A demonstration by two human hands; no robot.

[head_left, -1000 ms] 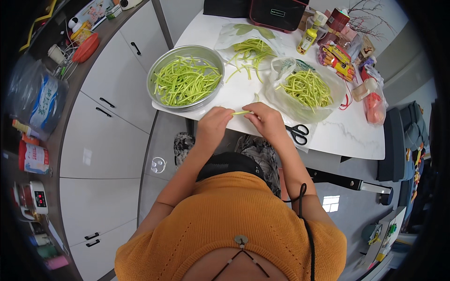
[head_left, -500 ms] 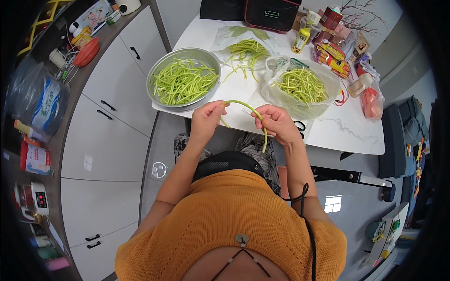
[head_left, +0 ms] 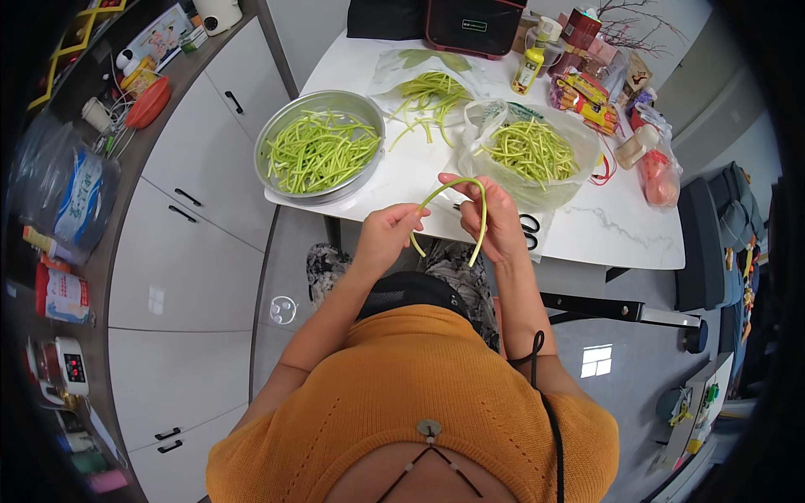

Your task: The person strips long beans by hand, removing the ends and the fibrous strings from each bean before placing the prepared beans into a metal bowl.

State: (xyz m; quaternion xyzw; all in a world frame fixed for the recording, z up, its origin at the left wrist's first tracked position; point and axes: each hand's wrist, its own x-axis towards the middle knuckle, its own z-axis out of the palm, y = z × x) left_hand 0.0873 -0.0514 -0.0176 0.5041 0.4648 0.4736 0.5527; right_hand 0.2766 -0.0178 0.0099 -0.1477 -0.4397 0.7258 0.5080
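Note:
A long, thin green stalk [head_left: 485, 210] arches between my two hands in front of the table edge. My left hand [head_left: 389, 240] pinches it near one end, and a short tail hangs below the fingertips. On the other side, my right hand [head_left: 496, 220] is loosely around the stalk, its index finger stretched along the arch; the free end dangles below. Similar stalk pieces [head_left: 323, 151] fill a round metal pan [head_left: 262, 168] at the left. More lie on an opened plastic bag [head_left: 387, 75] at the back, and another clear bag [head_left: 560, 193] at the right holds a pile.
Black-handled scissors [head_left: 530, 230] lie by the near edge of the white table [head_left: 620, 222]. A yellow bottle [head_left: 528, 71], snack packs [head_left: 584, 101] and a bag of round reddish items [head_left: 660, 180] stand at the right. White cabinets [head_left: 189, 260] line the left.
My right hand has risen and its index finger has stretched out. My left hand has shifted slightly right and down. The stalk is bent into a tighter arch.

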